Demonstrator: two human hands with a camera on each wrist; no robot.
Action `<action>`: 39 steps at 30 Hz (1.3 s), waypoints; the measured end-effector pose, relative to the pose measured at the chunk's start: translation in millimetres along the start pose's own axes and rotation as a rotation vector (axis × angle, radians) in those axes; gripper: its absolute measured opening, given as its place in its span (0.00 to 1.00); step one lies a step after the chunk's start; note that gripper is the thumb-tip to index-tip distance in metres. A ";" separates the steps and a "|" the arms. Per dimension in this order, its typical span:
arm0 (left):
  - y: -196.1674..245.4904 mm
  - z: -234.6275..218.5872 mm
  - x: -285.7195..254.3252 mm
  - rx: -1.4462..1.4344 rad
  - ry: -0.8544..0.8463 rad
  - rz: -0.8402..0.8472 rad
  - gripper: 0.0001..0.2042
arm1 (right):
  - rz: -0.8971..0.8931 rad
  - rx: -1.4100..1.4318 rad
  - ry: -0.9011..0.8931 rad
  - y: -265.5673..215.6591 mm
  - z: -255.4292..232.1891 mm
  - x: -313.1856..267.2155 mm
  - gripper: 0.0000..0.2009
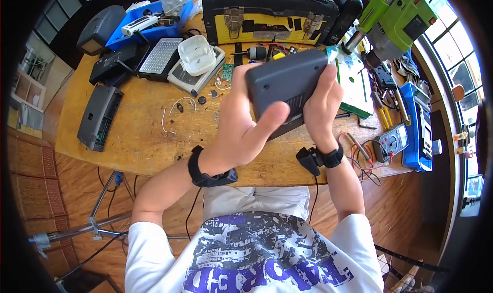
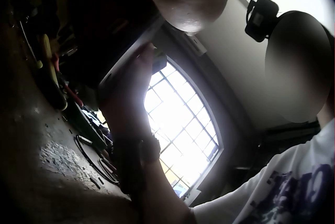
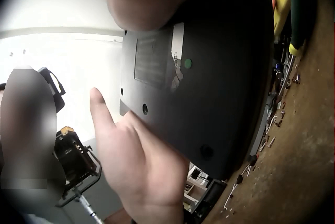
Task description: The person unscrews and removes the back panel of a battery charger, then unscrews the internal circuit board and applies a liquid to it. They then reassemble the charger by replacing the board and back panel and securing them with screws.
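Both hands hold a boxy dark grey plastic device [image 1: 287, 77] in the air over the wooden table. My left hand [image 1: 237, 118] grips its left side, thumb stretched across the near face and the other fingers partly hidden behind. On the right edge, my right hand [image 1: 322, 100] grips it with the thumb along the side. The right wrist view shows the device's flat face [image 3: 225, 93] with recessed screw holes, a dark label [image 3: 152, 59], a torn whitish sticker and a green dot [image 3: 188, 63]. In the left wrist view the device is mostly in shadow.
A black and yellow toolbox [image 1: 262, 28] stands at the back, beside a green drill press [image 1: 395, 26]. A multimeter [image 1: 393, 141] with coiled leads lies at right, near a blue tray [image 1: 415, 162]. At left are a dark casing [image 1: 97, 118] and a white container [image 1: 196, 56]. Small parts and wires lie scattered.
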State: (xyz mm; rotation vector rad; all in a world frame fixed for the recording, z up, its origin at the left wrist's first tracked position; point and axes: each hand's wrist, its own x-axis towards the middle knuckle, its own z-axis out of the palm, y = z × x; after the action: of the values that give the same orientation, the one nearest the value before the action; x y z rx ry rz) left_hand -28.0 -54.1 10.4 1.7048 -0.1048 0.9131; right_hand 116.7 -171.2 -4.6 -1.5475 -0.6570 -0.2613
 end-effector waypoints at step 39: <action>33.1 -62.1 -33.0 0.021 -0.258 -0.716 0.17 | -0.186 -0.357 -0.783 -38.3 30.6 18.1 0.33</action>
State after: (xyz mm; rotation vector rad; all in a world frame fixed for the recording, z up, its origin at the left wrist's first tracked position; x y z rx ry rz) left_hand -99.5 -25.0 19.7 1.6903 0.3287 0.1637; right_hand 103.3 -138.6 34.0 -1.9355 -1.4301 0.1170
